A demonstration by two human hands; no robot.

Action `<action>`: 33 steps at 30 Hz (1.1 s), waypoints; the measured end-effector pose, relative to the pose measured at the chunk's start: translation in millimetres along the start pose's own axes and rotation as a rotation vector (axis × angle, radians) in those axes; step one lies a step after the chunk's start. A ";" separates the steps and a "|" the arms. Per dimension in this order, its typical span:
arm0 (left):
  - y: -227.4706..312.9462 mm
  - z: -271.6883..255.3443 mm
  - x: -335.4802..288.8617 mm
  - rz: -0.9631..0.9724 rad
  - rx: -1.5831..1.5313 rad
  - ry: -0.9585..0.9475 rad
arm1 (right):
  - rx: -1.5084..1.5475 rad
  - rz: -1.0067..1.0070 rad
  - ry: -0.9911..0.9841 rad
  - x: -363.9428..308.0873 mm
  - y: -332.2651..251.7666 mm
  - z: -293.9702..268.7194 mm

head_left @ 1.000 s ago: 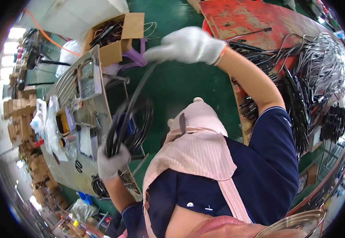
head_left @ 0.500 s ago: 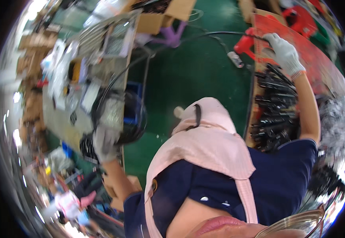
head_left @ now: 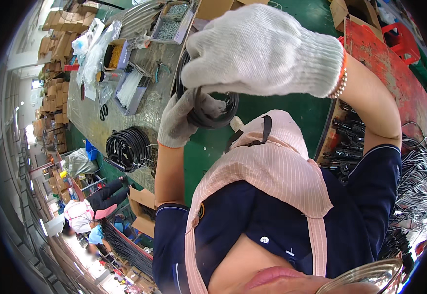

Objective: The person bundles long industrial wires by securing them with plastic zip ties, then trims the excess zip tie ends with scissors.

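In front of my chest, a coil of black cable (head_left: 212, 120) hangs in my left hand (head_left: 176, 122), whose grey-gloved fingers are closed around it. My right hand (head_left: 257, 51), in a white knit glove, is above and to the right of the left, close to the camera. Its fingers are curled in at the top of the coil and closed on the cable; the glove hides the part they grip. To the left, a stack of coiled black cables (head_left: 127, 148) lies on the near edge of the worktable (head_left: 83, 113).
The worktable bears scissors (head_left: 103, 112), pliers (head_left: 162, 70), a box of white strips (head_left: 129, 92) and trays of small metal parts (head_left: 169, 28). Black parts (head_left: 343, 142) lie on the right bench, beside a red board (head_left: 370, 63). Other people (head_left: 78, 215) are at the lower left.
My right hand has come from the far right bench in to the coil, bringing the stretched cable with it. My left hand has risen and moved right, lifting the coil off the table edge.
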State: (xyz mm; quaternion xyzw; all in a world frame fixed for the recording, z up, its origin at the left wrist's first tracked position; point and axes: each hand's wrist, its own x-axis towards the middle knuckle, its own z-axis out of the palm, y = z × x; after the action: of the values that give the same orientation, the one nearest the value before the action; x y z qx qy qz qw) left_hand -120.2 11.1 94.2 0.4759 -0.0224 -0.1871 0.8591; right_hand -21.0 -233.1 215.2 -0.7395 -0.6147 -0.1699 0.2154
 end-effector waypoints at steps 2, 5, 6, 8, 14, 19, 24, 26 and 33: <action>5.7 13.9 -7.4 0.006 0.066 0.013 | 0.073 -0.026 0.009 -2.2 14.3 -0.7; 5.8 23.2 -7.7 0.004 0.087 0.019 | 0.120 -0.055 0.052 -11.2 17.5 10.1; 3.7 21.5 -7.3 0.003 0.085 0.003 | 0.095 -0.058 0.084 -14.2 17.7 13.7; 2.5 24.1 -4.7 0.000 0.084 -0.017 | 0.113 -0.034 0.051 -19.6 22.2 12.6; 18.1 50.7 -20.3 -0.001 0.004 0.082 | -0.077 0.288 -0.095 -54.6 65.4 27.2; 34.1 30.7 -68.1 -0.072 0.324 0.296 | -0.160 0.481 -0.086 -144.2 132.6 18.2; 22.4 26.2 -95.7 -0.374 0.307 0.494 | 0.001 0.603 -0.183 -136.2 118.3 58.8; 16.1 16.2 -113.2 -0.361 0.282 0.545 | 0.109 0.678 -0.239 -119.8 110.3 67.6; -14.6 -17.9 -135.3 -0.240 0.154 0.852 | -0.220 0.311 -0.645 -51.0 92.8 109.3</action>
State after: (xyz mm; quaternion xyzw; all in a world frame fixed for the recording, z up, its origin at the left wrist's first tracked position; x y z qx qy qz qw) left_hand -246.4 65.0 91.3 0.5722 0.3748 -0.0706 0.7260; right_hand 59.2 -232.2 85.8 -0.8582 -0.5095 0.0412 -0.0469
